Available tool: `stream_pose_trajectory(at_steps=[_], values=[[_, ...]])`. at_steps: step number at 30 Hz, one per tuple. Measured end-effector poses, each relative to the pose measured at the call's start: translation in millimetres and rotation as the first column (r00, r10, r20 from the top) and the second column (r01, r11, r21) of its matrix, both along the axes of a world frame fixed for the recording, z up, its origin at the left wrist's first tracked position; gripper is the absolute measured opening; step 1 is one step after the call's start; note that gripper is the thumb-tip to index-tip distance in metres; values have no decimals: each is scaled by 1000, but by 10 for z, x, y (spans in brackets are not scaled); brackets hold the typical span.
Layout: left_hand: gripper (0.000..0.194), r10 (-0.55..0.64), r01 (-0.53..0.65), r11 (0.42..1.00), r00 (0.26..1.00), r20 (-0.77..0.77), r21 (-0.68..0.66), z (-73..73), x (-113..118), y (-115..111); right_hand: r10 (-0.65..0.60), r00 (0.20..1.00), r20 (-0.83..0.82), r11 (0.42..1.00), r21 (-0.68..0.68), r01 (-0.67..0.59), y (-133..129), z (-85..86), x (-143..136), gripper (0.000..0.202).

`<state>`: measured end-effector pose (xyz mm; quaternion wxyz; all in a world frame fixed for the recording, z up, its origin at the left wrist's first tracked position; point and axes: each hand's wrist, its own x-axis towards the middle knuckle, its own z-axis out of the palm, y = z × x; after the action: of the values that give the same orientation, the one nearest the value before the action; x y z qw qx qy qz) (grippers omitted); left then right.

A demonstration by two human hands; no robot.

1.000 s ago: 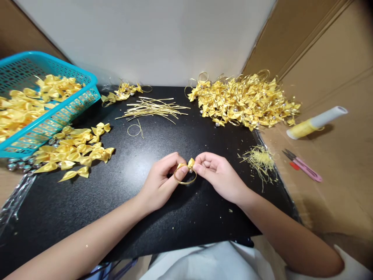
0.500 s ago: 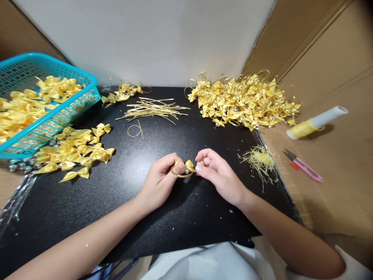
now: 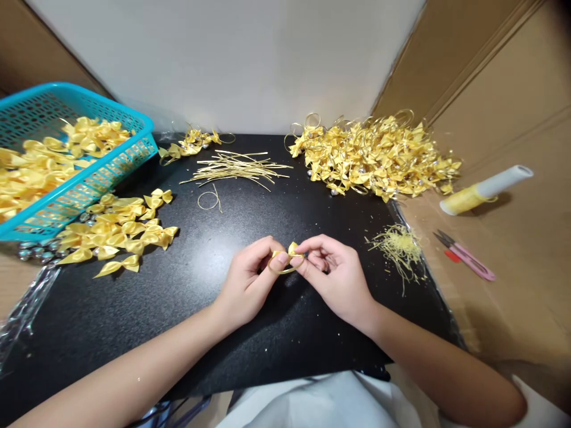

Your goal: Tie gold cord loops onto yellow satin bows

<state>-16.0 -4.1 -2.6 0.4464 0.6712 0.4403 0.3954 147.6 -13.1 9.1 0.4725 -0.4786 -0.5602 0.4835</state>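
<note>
Between my two hands, above the black table (image 3: pixel 214 309), is a yellow ribbon bow (image 3: pixel 292 248) with a gold cord loop (image 3: pixel 285 271) hanging round it. My left hand (image 3: pixel 252 282) pinches the bow and the loop between thumb and fingers. From the other side, my right hand (image 3: pixel 336 276) has thumb and forefinger closed on the bow's right edge, by the cord. The fingers cover much of the bow. Loose yellow bows (image 3: pixel 129 229) lie to the left, and cut gold cords (image 3: pixel 236 168) lie beyond my hands.
At the left stands a blue basket (image 3: pixel 147 128) of bows, with silver bells (image 3: pixel 38 252) beside it. A heap of corded bows (image 3: pixel 370 157) fills the back right. Cord scraps (image 3: pixel 397 246), pink thread snips (image 3: pixel 468 258) and a thread-wound tube (image 3: pixel 486 190) lie right. A single cord ring (image 3: pixel 207 200) lies centrally.
My right hand has moved left onto the bow and now pinches its right edge beside my left hand. The left hand keeps its grip. The view has shifted slightly.
</note>
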Motion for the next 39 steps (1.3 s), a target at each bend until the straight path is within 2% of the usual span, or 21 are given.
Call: stream_pose_trajectory(at_steps=[5, 11, 23, 32, 39], values=[[28, -15, 17, 997, 1000, -19, 79, -7, 4, -12, -21, 999, -38, 999, -49, 19, -5, -4, -6, 10], [30, 2, 1, 997, 999, -36, 83, 11, 16, -15, -48, 996, -69, 995, -92, 41, -24, 6, -18, 12], [26, 34, -27, 994, 997, -64, 109, 1, 19, -28, -52, 999, 11, 996, -66, 53, -18, -1, -32, 11], [26, 32, -30, 996, 999, -25, 81, 0, 23, -27, -111, 981, -161, 979, -189, 79, -7, -33, -44, 23], [26, 28, -22, 996, 998, -62, 89, 13, 26, -24, -124, 976, -181, 977, -196, 88, -9, -49, -52, 26]])
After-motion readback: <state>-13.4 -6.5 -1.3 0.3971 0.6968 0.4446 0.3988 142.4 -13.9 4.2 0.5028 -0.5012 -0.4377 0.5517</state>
